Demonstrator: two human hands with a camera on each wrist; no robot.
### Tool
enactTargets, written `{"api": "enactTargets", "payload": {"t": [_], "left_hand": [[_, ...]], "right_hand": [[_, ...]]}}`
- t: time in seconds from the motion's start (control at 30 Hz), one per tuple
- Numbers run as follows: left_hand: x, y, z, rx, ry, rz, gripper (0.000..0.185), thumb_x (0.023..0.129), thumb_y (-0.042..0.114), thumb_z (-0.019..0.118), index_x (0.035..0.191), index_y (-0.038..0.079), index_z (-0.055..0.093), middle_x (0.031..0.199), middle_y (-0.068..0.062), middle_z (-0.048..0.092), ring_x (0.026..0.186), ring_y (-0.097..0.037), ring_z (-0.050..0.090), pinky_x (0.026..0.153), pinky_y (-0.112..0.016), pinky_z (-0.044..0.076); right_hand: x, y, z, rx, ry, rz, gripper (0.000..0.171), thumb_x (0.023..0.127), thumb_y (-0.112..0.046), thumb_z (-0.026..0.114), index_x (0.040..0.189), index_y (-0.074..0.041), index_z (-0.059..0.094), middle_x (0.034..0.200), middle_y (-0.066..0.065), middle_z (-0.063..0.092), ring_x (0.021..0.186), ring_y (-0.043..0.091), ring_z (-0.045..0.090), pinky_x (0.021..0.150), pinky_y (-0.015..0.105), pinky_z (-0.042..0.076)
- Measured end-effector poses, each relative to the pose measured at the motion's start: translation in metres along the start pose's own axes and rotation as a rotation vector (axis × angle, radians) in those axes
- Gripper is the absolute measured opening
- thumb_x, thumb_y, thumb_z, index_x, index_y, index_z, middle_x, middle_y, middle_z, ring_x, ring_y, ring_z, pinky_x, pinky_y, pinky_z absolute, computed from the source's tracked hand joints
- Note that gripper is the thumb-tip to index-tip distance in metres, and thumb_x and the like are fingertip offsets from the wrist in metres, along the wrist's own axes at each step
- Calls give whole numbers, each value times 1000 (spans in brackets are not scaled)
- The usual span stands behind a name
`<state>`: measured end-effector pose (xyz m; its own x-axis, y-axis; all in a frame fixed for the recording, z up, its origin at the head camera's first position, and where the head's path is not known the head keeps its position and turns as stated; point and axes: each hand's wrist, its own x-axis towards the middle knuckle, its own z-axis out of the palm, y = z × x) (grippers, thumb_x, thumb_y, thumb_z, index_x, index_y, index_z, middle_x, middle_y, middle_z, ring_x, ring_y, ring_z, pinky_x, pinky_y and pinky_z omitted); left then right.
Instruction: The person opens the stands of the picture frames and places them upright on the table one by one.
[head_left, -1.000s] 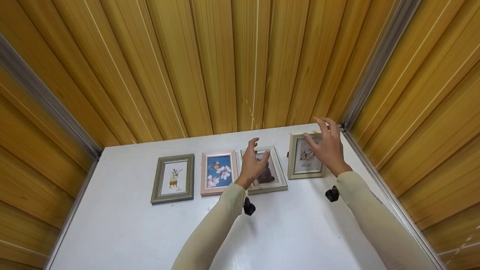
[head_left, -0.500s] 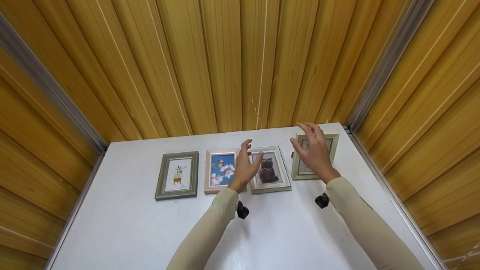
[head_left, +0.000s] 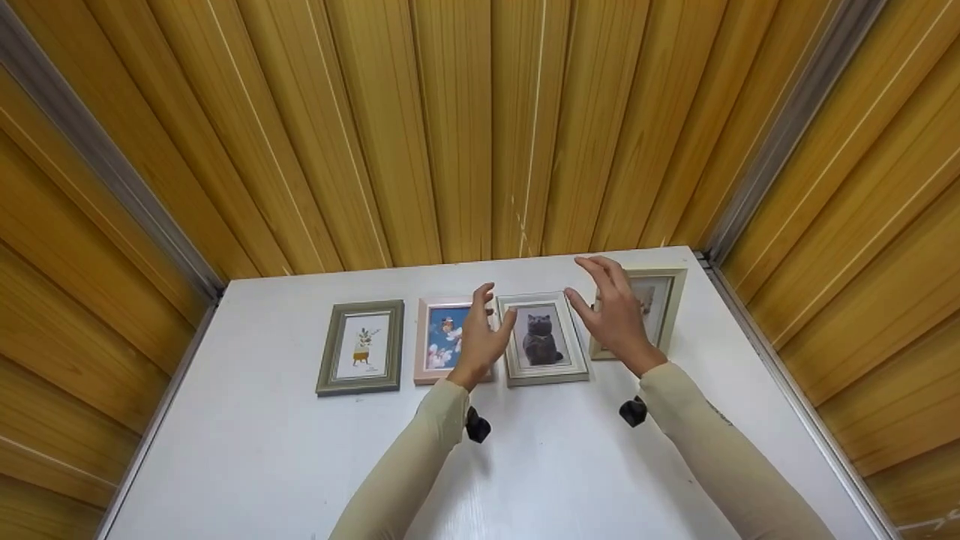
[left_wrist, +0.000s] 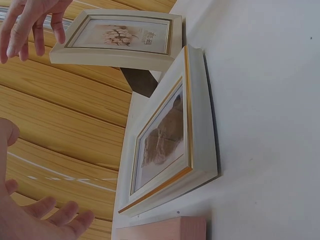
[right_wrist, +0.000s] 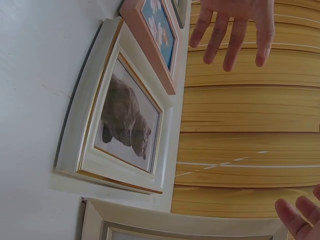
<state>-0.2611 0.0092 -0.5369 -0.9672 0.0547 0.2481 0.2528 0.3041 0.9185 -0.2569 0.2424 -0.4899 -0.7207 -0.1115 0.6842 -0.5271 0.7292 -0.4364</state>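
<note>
In the head view, my left hand (head_left: 482, 343) hovers between a pink picture frame (head_left: 424, 341) and a white frame with a grey cat picture (head_left: 538, 341). Its thumb and fingers are spread apart, holding nothing. My right hand (head_left: 616, 319) is over the gap between the cat frame and a cream frame (head_left: 673, 315), partly covering the latter. Its fingers are loosely bent, with nothing in them. Behind the cream frame, a dark support leg (left_wrist: 140, 81) shows in the left wrist view. The cat frame (right_wrist: 95, 145) lies apart from both hands.
A green-grey frame (head_left: 324, 349) with a plant picture lies at the left of the row. All rest on a white tabletop (head_left: 247, 435). Yellow wood-patterned panels (head_left: 450, 135) stand behind and at both sides, with metal posts (head_left: 780, 127) at the corners.
My right hand has moved left, from over the cream frame toward the cat frame. My left hand has shifted slightly left, uncovering the cat picture. The view has turned slightly.
</note>
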Motion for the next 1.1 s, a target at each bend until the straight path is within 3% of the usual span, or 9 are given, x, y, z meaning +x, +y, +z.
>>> {"api": "enactTargets", "payload": {"t": [0.17,0.4,0.47,0.57,0.67,0.8,1.1], "left_hand": [[-2,-2,-2,1,-11,-14,61,101,28,65,154,15,38,153,-20,47,130,-41,55,103,-58,47],[-3,-4,-1,23,-22,-23,62,101,26,65,154,14,37,154,-21,46,130,-44,54,103,-58,47],[-2,-4,-1,42,-30,-28,63,100,25,65,155,13,36,155,-21,44,132,-43,53,106,-56,46],[2,0,-1,87,-62,-47,67,100,25,64,157,9,32,158,-22,40,140,-40,46,112,-54,40],[7,4,-2,118,-104,-89,72,100,25,63,159,5,27,160,-22,37,146,-38,38,117,-52,34],[10,10,-1,149,-132,-155,74,99,24,64,159,4,27,157,-24,41,143,-40,43,115,-52,37],[13,8,12,229,-183,-232,73,97,18,65,157,0,28,141,-33,54,131,-43,54,108,-52,44]], "right_hand": [[-2,0,2,-10,-6,-1,53,94,-25,77,142,-10,60,137,15,55,114,28,58,70,41,55],[-3,-3,4,11,-67,39,54,96,-25,74,146,-15,57,137,15,55,122,30,55,81,44,55],[-3,-4,4,20,-114,63,56,96,-26,74,148,-16,54,137,15,55,121,30,56,81,45,56],[0,-7,3,21,-231,116,63,97,-27,73,154,-15,47,141,16,53,127,33,54,91,51,54],[4,-10,3,6,-379,181,71,99,-29,71,159,-14,37,146,20,49,134,38,49,106,58,44],[9,-13,6,-2,-543,246,75,100,-26,69,162,-11,29,149,29,45,137,45,45,111,61,38],[13,-9,22,-42,-693,299,75,99,-19,68,159,0,28,145,34,49,134,51,47,110,62,38]]}}
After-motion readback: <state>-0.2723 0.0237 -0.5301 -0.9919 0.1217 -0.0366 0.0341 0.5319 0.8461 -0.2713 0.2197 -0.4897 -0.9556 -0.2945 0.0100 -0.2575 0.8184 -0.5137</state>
